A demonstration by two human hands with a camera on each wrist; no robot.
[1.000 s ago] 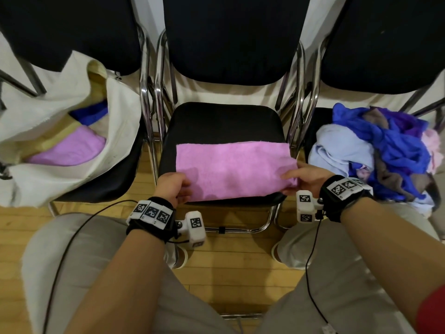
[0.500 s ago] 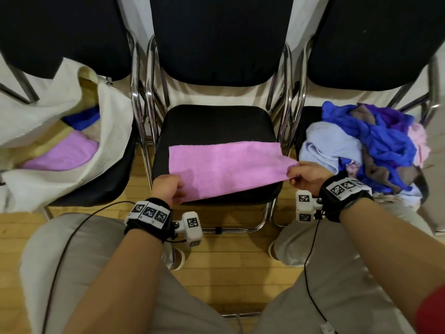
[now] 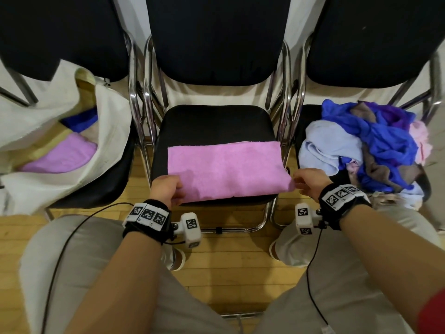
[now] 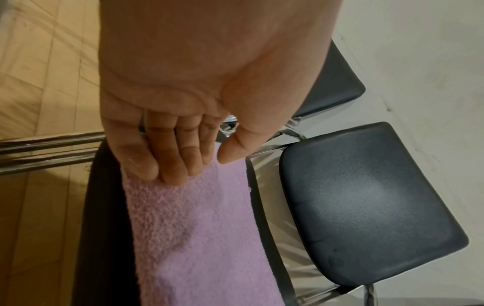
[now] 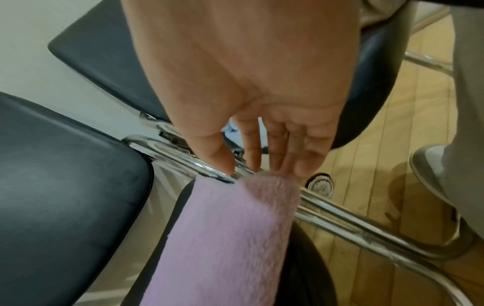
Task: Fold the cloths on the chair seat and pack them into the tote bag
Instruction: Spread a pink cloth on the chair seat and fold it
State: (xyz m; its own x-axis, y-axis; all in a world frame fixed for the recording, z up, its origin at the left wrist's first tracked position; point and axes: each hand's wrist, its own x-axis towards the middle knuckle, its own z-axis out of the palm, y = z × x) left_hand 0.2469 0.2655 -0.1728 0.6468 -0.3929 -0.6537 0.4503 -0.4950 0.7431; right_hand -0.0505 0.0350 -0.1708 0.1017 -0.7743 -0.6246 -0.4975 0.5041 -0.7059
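Observation:
A pink cloth [image 3: 226, 172] folded into a long strip lies flat across the front of the middle chair seat [image 3: 214, 126]. My left hand [image 3: 166, 189] rests its straight fingers on the cloth's [image 4: 196, 238] near left end, with the thumb held apart in the left wrist view [image 4: 204, 167]. My right hand [image 3: 305, 182] is at the right end, where the cloth [image 5: 222, 238] hangs just past the seat edge. In the right wrist view, the right hand [image 5: 251, 167] only touches the end with its fingertips [image 5: 282, 169]. The white tote bag [image 3: 106, 131] lies open on the left chair.
Inside the tote are a folded purple cloth [image 3: 65, 157] and a blue one [image 3: 79, 121]. A heap of unfolded cloths [image 3: 375, 145], blue, pale blue, brown and pink, covers the right chair seat. Chrome chair frames [image 3: 286, 131] stand between the seats. My knees are close in front.
Half a second ago my right hand pinched the cloth's right corner and held it raised. The cloth now lies flat and that hand's fingers have straightened. The left hand stayed at its corner.

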